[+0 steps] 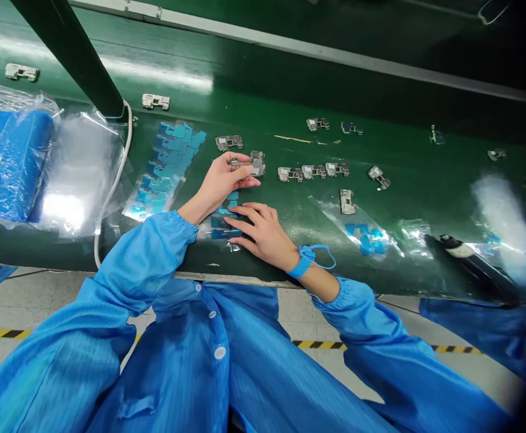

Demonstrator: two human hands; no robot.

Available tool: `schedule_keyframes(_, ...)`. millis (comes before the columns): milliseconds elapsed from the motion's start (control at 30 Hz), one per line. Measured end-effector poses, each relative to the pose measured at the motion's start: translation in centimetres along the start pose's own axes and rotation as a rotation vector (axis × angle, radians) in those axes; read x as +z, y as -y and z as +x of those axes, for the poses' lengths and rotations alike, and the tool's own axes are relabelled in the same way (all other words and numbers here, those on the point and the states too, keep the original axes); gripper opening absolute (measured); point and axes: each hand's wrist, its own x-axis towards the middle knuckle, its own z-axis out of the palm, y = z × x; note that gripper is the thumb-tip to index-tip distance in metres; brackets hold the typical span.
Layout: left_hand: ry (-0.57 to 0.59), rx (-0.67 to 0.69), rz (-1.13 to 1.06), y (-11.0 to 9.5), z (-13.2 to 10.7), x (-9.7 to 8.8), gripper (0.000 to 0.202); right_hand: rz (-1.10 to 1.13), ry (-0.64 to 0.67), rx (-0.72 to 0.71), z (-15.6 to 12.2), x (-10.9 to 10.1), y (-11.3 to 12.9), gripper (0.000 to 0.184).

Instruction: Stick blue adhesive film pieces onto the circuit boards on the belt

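My left hand [225, 179] is closed on a small metal-shielded circuit board [257, 165], pinched between thumb and fingers just above the green work surface. Close below it, my right hand [265, 234] lies low with its fingers stretched out and apart. Its fingertips rest at a strip of blue film stickers [223, 227], partly covering it. A blue coiled wrist strap [303, 262] is round the right wrist. Another circuit board [229, 142] lies just beyond my left hand. To the right is a row of several similar boards [313, 172].
At left lie a larger sheet of blue film stickers [166, 168], clear plastic sheets [80, 162] and a bagged blue bundle [12, 159]. A green post [76, 57] and white cable [125, 150] stand near them. More boards [346, 201] and film scraps [371, 239] lie rightward.
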Motion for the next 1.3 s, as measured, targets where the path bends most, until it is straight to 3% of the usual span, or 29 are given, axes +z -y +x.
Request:
schedule_keyframes(267, 0.040, 0.129, 0.153, 0.5, -0.2, 0.1, 0.013, -0.024, -0.155, -0.102, 0.5, -1.0, 0.7, 0.018)
schedule_keyframes(467, 0.028, 0.114, 0.190, 1.0, 0.4, 0.2, 0.014, -0.142, -0.208, -0.195, -0.1, -1.6, 1.5, 0.022)
schedule_keyframes(600, 0.014, 0.113, 0.171, 1.3, 0.8, 0.1, 0.011, -0.196, -0.184, -0.317, -1.1, -4.2, 4.2, 0.018)
schedule_keyframes(700, 0.017, 0.092, 0.146, 1.5, 0.9, 0.1, 0.008, 0.004, -0.155, -0.343, -1.5, -7.0, 5.3, 0.014)
schedule_keyframes(767, 0.036, 0.064, 0.104, 1.5, 0.8, 0.1, 0.007, 0.248, -0.170, -0.277, -0.9, -8.1, 4.7, 0.013)
schedule_keyframes(833, 0.067, 0.046, 0.080, 1.4, 0.5, 0.2, 0.007, 0.470, -0.269, -0.113, 0.5, -8.3, 2.8, 0.012)
schedule_keyframes(933, 0.098, 0.076, 0.092, 1.2, 0.0, 0.4, 0.004, 0.708, -0.544, 0.214, 3.2, -6.5, -1.0, 0.020)
schedule_keyframes(1033, 0.084, 0.086, 0.089, 0.7, -0.5, 0.5, 0.021, 0.919, -0.684, 0.368, 5.1, -4.1, -4.2, 0.040)
schedule_keyframes(1133, 0.055, 0.060, 0.100, 0.2, -0.8, 0.8, 0.041, 1.007, -0.695, 0.440, 5.5, -2.6, -5.5, 0.045)
schedule_keyframes(1300, 0.055, 0.007, 0.097, -0.4, -1.1, 1.1, 0.027, 1.013, -0.630, 0.465, 4.8, -3.1, -5.1, 0.048)
